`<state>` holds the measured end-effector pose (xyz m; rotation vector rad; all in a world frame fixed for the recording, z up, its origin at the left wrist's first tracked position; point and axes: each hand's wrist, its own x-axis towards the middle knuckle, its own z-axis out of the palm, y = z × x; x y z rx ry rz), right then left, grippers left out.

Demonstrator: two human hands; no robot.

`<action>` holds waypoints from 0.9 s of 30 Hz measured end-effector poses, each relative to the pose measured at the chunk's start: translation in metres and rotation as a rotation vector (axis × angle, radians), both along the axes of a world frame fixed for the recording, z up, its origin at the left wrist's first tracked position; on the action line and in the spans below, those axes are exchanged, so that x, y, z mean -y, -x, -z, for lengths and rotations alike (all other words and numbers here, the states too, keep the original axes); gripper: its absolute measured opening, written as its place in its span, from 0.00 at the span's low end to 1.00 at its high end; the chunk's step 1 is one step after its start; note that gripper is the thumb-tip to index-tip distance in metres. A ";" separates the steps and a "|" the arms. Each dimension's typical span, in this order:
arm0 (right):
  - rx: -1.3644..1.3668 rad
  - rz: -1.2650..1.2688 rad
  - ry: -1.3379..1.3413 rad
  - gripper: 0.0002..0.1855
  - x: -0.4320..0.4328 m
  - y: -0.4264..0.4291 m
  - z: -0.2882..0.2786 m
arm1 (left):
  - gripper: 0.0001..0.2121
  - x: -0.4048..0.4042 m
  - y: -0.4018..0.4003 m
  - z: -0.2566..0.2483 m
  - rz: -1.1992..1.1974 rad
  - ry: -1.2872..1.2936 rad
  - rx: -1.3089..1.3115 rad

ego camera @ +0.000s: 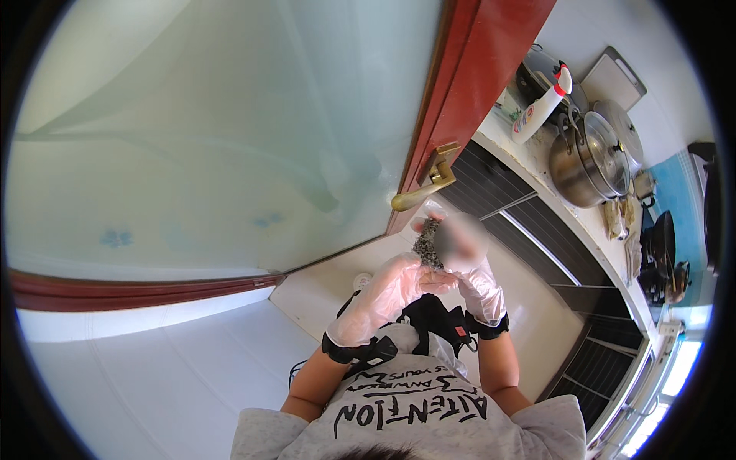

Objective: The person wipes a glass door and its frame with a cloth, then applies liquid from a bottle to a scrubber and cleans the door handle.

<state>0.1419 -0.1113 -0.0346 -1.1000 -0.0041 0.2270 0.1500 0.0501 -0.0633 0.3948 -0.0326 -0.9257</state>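
Note:
Both my hands wear clear disposable plastic gloves and meet around a grey steel wool scourer (426, 244), in front of the door's edge. My left hand (422, 276) grips its lower end, with the fingers bent under it. My right hand (468, 276) is closed at its right side, and gloved fingertips show past its far end. A round blurred patch hides most of the right fingers and part of the scourer. Just beyond the hands is the brass lever handle (422, 190) of a red-framed door (477, 63) with a frosted glass panel (230, 144).
Along the right runs a counter (517, 155) over dark cabinets (540, 230). It holds a white spray bottle (537, 115), a steel pot with a glass lid (581, 167) and a black pan (664, 247). A cutting board (615, 77) leans on the wall. Beneath the hands is a pale tiled floor (313, 287).

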 end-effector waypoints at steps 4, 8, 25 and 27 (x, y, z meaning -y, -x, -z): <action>-0.044 0.144 -0.027 0.35 -0.028 0.011 -0.001 | 0.22 -0.015 -0.005 0.006 0.021 -0.114 0.098; -0.113 0.388 0.016 0.32 -0.038 0.016 0.023 | 0.21 -0.021 -0.014 -0.008 0.067 -0.290 0.188; 0.506 0.508 1.838 0.17 -0.067 -0.049 0.004 | 0.36 -0.001 -0.051 0.018 -0.242 -0.228 0.024; 0.566 0.582 1.781 0.17 -0.066 -0.050 0.000 | 0.37 -0.001 -0.052 0.018 -0.227 -0.195 0.051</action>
